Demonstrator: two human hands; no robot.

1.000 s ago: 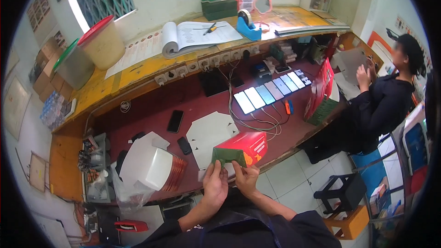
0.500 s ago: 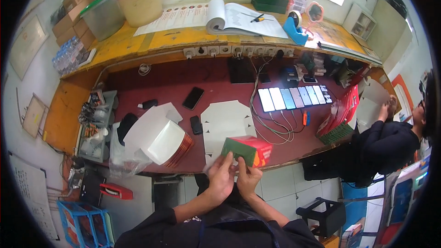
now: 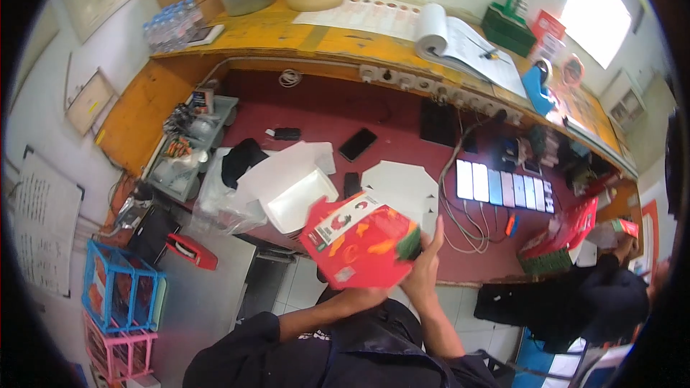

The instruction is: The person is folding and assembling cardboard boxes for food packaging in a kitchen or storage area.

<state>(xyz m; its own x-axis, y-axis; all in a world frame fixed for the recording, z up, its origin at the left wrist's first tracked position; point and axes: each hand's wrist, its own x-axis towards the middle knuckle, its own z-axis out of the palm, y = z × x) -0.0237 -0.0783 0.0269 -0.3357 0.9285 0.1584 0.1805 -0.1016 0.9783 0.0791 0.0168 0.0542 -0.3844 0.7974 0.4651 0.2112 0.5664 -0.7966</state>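
A red cardboard carton (image 3: 352,241), printed with orange shapes and a green corner, is held up in front of my body, somewhat blurred. My left hand (image 3: 368,297) grips its lower edge from beneath, most of its fingers hidden behind the card. At the carton's right edge is my right hand (image 3: 422,273), fingers stretched upward, appearing to touch the card. Behind the carton, an unfolded white carton blank (image 3: 399,179) lies flat on the dark red desk. To the left stands a stack of nested cartons (image 3: 298,201), white inside.
A row of lit phones (image 3: 496,185) with cables lies right on the desk (image 3: 474,251); a dark phone (image 3: 358,144) lies farther back. Left are a grey parts tray (image 3: 188,185) and a red stapler-like tool (image 3: 191,251). A co-worker (image 3: 589,298) works at the far right.
The carton has turned so its broad red printed face shows, and it has moved up and left. My right hand has shifted to its side with fingers raised. The view has swung left.
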